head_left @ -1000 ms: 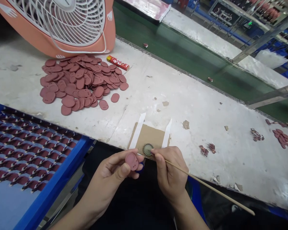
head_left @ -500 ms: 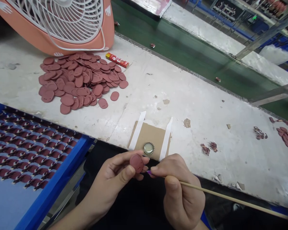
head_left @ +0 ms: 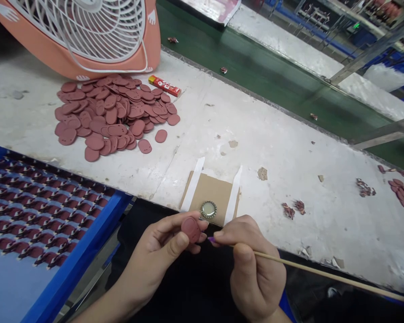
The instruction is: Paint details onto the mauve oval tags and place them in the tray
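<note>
My left hand [head_left: 161, 244] pinches a maroon oval rubber piece [head_left: 191, 229] between thumb and fingers, just below the table edge. My right hand [head_left: 252, 264] grips a thin wooden stick [head_left: 323, 274] like a pen; its purple-tipped end sits right beside the held piece. A metal bottle cap [head_left: 208, 209] rests on a taped-down cardboard square [head_left: 210, 191] just above both hands.
A heap of maroon oval pieces [head_left: 111, 114] lies at the back left by an orange fan [head_left: 87, 36] and a red lighter [head_left: 164, 85]. A blue tray [head_left: 74, 269] with rows of pieces is at the left. A green conveyor belt [head_left: 256, 72] runs behind the white table [head_left: 289, 152]. Scraps [head_left: 400, 193] lie at the right.
My right hand drew the stick's tip back from the bottle cap down to the piece in my left hand. The left hand has hardly moved.
</note>
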{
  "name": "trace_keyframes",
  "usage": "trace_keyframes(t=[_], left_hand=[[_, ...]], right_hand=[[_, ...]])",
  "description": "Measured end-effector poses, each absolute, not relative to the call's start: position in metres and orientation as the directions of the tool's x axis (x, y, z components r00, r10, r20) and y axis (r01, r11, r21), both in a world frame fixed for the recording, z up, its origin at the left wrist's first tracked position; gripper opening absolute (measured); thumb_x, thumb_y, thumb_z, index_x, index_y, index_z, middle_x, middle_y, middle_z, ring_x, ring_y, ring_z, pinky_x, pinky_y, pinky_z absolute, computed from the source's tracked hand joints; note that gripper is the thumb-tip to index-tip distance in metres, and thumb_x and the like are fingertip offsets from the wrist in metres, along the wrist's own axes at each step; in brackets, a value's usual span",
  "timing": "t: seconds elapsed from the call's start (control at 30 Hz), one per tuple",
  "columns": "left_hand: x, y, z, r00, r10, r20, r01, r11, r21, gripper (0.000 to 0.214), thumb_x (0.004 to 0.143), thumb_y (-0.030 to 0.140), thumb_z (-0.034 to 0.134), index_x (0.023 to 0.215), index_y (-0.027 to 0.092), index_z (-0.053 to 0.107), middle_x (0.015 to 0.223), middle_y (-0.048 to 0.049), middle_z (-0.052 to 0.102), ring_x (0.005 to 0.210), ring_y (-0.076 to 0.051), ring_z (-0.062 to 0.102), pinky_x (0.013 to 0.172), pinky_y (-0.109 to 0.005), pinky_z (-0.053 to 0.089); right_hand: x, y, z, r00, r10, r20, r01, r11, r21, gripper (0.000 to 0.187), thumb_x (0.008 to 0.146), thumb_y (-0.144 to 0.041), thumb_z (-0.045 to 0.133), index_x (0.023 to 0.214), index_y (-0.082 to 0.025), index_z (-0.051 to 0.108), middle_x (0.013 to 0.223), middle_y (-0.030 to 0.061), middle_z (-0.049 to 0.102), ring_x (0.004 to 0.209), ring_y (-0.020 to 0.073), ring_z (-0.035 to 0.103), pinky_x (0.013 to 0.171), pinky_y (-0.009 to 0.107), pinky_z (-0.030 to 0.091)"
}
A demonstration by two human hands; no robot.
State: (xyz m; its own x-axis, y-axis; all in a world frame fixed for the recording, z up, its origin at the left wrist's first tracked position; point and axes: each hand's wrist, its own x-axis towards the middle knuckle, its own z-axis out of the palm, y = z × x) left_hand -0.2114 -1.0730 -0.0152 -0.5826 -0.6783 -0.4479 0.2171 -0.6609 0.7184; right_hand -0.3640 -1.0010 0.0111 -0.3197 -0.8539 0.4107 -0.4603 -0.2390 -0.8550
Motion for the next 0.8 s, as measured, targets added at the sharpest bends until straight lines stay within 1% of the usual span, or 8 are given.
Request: trace_keyframes(t=[0.13, 0.2, 0.3, 0.4, 0.5, 0.6, 0.7, 0.8], left_hand=[[-0.212, -1.074, -0.018, -0.554, -0.681, -0.479, 0.208, -0.67, 0.712, 0.019, 0.086, 0.029, 0.072, 0.104, 0.032, 0.078, 0.102, -0.0026, 0.08, 0.087, -0.018, 0.073, 0.071, -0.021, 0.06], [-0.213, -1.074, -0.018, -0.54, -0.679, -0.497, 0.201, -0.678, 0.707, 0.02, 0.086, 0.029, 0.072, 0.104, 0.032, 0.078, 0.105, -0.002, 0.08, 0.088, -0.018, 0.073, 0.072, -0.02, 0.06], [-0.214, -1.074, -0.017, -0.531, -0.681, -0.505, 0.201, -0.68, 0.705, 0.02, 0.086, 0.03, 0.072, 0.104, 0.032, 0.078, 0.106, -0.0014, 0.08, 0.09, -0.018, 0.073, 0.072, -0.02, 0.06], [-0.214, -1.075, -0.014, -0.525, -0.688, -0.5, 0.21, -0.675, 0.708, 0.019, 0.085, 0.032, 0.072, 0.103, 0.033, 0.078, 0.104, -0.0007, 0.08, 0.088, -0.017, 0.074, 0.072, -0.02, 0.06], [-0.213, -1.076, -0.011, -0.523, -0.692, -0.498, 0.225, -0.676, 0.702, 0.017, 0.085, 0.032, 0.073, 0.101, 0.033, 0.079, 0.101, 0.0002, 0.081, 0.085, -0.016, 0.074, 0.071, -0.019, 0.06], [-0.212, -1.076, -0.012, -0.528, -0.697, -0.485, 0.248, -0.672, 0.698, 0.018, 0.085, 0.032, 0.073, 0.102, 0.033, 0.079, 0.101, 0.0001, 0.081, 0.085, -0.016, 0.074, 0.071, -0.019, 0.061], [-0.211, -1.074, -0.013, -0.54, -0.701, -0.466, 0.257, -0.665, 0.702, 0.018, 0.085, 0.032, 0.073, 0.102, 0.032, 0.079, 0.101, 0.0, 0.081, 0.085, -0.016, 0.074, 0.071, -0.019, 0.061], [-0.21, -1.072, -0.013, -0.566, -0.691, -0.45, 0.245, -0.662, 0.708, 0.019, 0.086, 0.032, 0.072, 0.104, 0.033, 0.078, 0.101, 0.0004, 0.081, 0.085, -0.016, 0.074, 0.071, -0.019, 0.061]], right_hand=[[-0.373, -1.004, -0.002, -0.347, -0.825, 0.446, -0.592, -0.176, -0.787, 0.02, 0.099, -0.016, 0.048, 0.104, -0.019, 0.067, 0.088, 0.0038, 0.068, 0.078, 0.0174, 0.061, 0.07, 0.034, 0.047], [-0.376, -1.005, -0.006, -0.341, -0.832, 0.438, -0.602, -0.164, -0.781, 0.019, 0.099, -0.015, 0.049, 0.103, -0.019, 0.067, 0.089, 0.0037, 0.069, 0.079, 0.0173, 0.061, 0.07, 0.034, 0.047], [-0.377, -1.004, -0.006, -0.366, -0.824, 0.433, -0.565, -0.173, -0.807, 0.022, 0.101, -0.019, 0.044, 0.101, -0.02, 0.066, 0.086, 0.0033, 0.067, 0.078, 0.0177, 0.062, 0.069, 0.034, 0.049], [-0.378, -1.002, -0.007, -0.385, -0.792, 0.474, -0.621, -0.158, -0.767, 0.022, 0.101, -0.018, 0.043, 0.103, -0.02, 0.065, 0.087, 0.0031, 0.067, 0.077, 0.0177, 0.062, 0.068, 0.034, 0.049], [-0.382, -1.005, -0.012, -0.33, -0.805, 0.493, -0.709, -0.134, -0.693, 0.02, 0.097, -0.011, 0.049, 0.107, -0.02, 0.064, 0.092, 0.0032, 0.069, 0.082, 0.0173, 0.062, 0.073, 0.033, 0.048], [-0.384, -1.009, -0.017, -0.267, -0.833, 0.485, -0.738, -0.147, -0.659, 0.021, 0.093, -0.007, 0.054, 0.106, -0.019, 0.065, 0.092, 0.003, 0.069, 0.082, 0.0171, 0.061, 0.074, 0.033, 0.046], [-0.382, -1.008, -0.015, -0.271, -0.84, 0.469, -0.714, -0.152, -0.683, 0.021, 0.094, -0.007, 0.053, 0.106, -0.019, 0.065, 0.091, 0.0029, 0.068, 0.082, 0.0167, 0.06, 0.073, 0.032, 0.047], [-0.377, -1.002, -0.003, -0.353, -0.827, 0.437, -0.63, -0.136, -0.765, 0.022, 0.098, -0.01, 0.045, 0.105, -0.019, 0.064, 0.09, 0.0033, 0.066, 0.082, 0.0167, 0.061, 0.071, 0.032, 0.048]])
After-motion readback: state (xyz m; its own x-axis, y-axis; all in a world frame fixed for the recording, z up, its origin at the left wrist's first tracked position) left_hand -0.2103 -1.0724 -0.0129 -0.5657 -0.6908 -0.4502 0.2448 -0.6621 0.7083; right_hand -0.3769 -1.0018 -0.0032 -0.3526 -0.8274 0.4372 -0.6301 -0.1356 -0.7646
